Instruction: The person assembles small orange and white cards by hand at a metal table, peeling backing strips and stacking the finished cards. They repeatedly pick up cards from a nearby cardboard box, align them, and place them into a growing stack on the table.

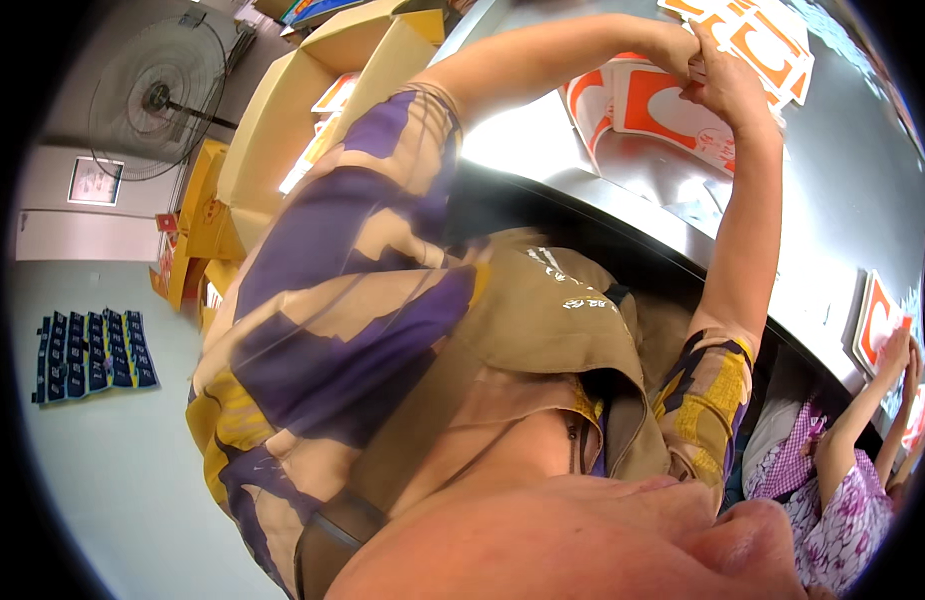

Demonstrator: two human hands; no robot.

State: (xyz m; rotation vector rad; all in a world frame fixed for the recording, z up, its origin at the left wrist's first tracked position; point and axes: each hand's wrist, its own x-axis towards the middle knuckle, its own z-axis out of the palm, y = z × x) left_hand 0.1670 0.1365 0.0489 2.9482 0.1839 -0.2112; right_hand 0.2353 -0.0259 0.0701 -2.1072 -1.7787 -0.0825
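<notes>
My left hand [673, 48] reaches across the metal worktable, its fingers mostly hidden where it meets my right hand [731, 88]. The right hand's fingers are bent and closed against the left hand; what they hold, if anything, is hidden. Just beyond both hands lies a spread pile of flat orange-and-white printed cards [768, 45], overlapping one another. More orange-and-white cards [658, 105] stand or lean beneath the hands, close to the shiny table edge.
A large open cardboard box [273, 130] holding orange-and-white pieces stands at my left. Beyond it are a yellow carton [205, 215] and a standing fan [158, 95]. At the right, another person's hands [898, 350] are beside an orange-and-white card [873, 315] on the same worktable [853, 150].
</notes>
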